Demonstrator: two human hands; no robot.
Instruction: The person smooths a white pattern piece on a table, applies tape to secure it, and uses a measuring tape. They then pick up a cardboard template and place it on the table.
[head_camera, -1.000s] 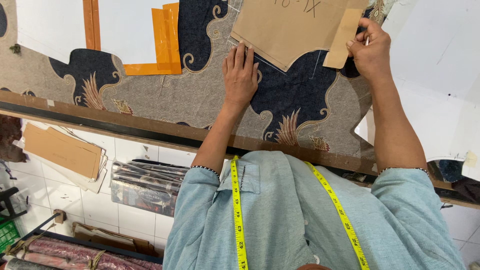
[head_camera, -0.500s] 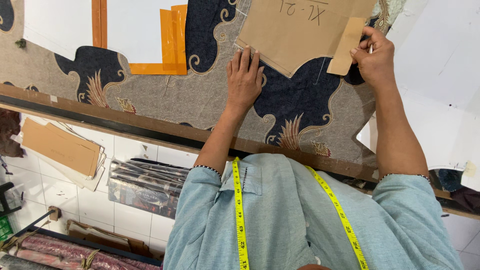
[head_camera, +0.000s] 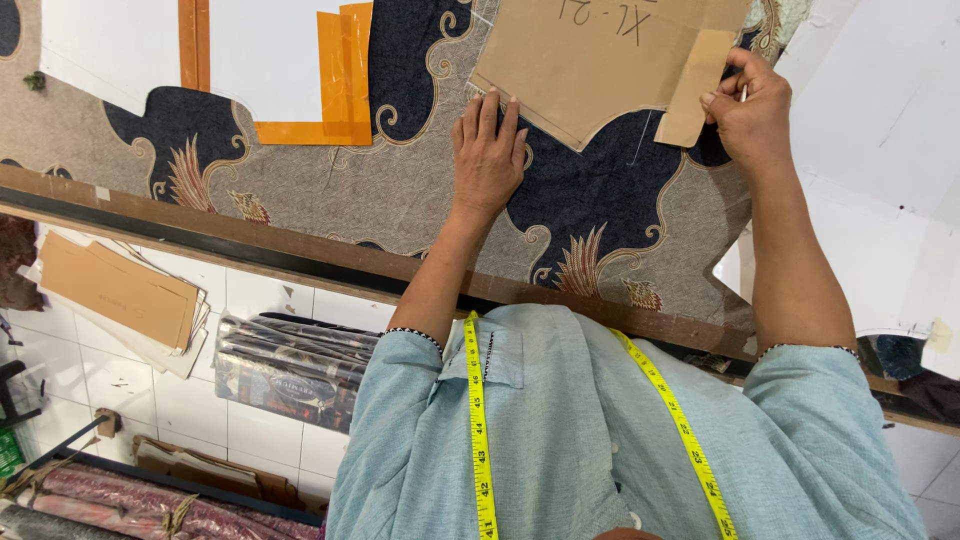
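Worktop (head_camera: 250, 240): wooden edge, carries patterned cloth (head_camera: 400, 190), grey and navy. Brown paper pattern (head_camera: 600, 70) at 12 o'clock on cloth. Left hand (head_camera: 487, 150): flat, fingers spread, pressing pattern's lower edge. Right hand (head_camera: 750, 115), 2 o'clock: closed around thin marking tool (head_camera: 743, 93). Risk: lighter pressure could let pattern slide, skewing the traced line.

- A white sheet (head_camera: 120, 50) edged with orange strips (head_camera: 345, 75) is seen at the upper left of the frame.
- A wooden table edge (head_camera: 250, 235) runs across the middle.
- A stack of brown card pieces (head_camera: 120, 290) is seen at the left, below the edge.
- Folded dark fabric (head_camera: 290, 365) lies on the white tiled floor (head_camera: 180, 405), lower left of centre.
- Fabric rolls (head_camera: 120, 505) are seen at the bottom left.
- A yellow tape measure (head_camera: 482, 440) hangs over a light blue shirt (head_camera: 590, 450), bottom centre.
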